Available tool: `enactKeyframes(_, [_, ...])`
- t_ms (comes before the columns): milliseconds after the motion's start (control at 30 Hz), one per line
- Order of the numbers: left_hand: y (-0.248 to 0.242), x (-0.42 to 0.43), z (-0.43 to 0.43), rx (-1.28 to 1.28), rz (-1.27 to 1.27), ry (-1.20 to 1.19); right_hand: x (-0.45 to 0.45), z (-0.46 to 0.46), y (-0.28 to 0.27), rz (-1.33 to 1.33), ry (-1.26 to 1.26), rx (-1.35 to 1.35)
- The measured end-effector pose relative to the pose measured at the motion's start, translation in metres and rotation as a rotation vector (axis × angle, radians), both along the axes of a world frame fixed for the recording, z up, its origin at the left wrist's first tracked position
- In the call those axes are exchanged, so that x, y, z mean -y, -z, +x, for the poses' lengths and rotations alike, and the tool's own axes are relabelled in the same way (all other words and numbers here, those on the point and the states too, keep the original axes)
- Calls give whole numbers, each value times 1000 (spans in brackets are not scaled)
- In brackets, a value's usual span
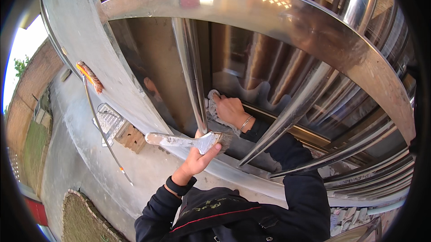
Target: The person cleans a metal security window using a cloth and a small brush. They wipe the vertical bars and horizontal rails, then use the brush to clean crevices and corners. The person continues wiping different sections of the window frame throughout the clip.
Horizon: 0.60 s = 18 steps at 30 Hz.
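Observation:
My left hand (197, 161) holds a paintbrush (206, 142) by its metal ferrule, thumb in front. The paint-smeared handle points left and the worn bristles point right. Right behind the brush is the lower end of an upright stainless-steel bar (188, 70); whether my fingers touch it is hidden. Reaching between two bars, my right hand (231, 110) presses a dirty whitish cloth (212, 109) against the lower corner of a dark window pane (235, 70). A bracelet (246, 123) circles that wrist. Hazy streaks mark the glass beside the hand.
A broad, curved steel rail (242, 1) crosses above my hands. More thick bars (286, 114) stand close around my right arm. At left, an orange-headed brush (89, 76) on a long pole leans against the grey wall. Bricks (130, 137) sit below; rubble (350, 220) lies lower right.

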<state>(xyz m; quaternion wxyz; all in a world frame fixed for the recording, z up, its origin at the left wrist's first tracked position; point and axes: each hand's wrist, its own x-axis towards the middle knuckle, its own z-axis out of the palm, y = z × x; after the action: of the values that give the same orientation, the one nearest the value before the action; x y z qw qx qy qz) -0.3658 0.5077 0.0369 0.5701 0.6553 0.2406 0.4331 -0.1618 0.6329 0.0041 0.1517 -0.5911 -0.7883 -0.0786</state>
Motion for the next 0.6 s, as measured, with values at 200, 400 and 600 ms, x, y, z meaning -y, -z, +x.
enactKeyframes(200, [-9,4,2,-148,96,-117,21,15,-7,-30,25,75])
enactKeyframes(400, [-7,5,4,-53,18,-81,15,1,8,44,16,21])
enactKeyframes(600, [-8,4,2,-126,48,-101,9,6,16,202,-65,-51])
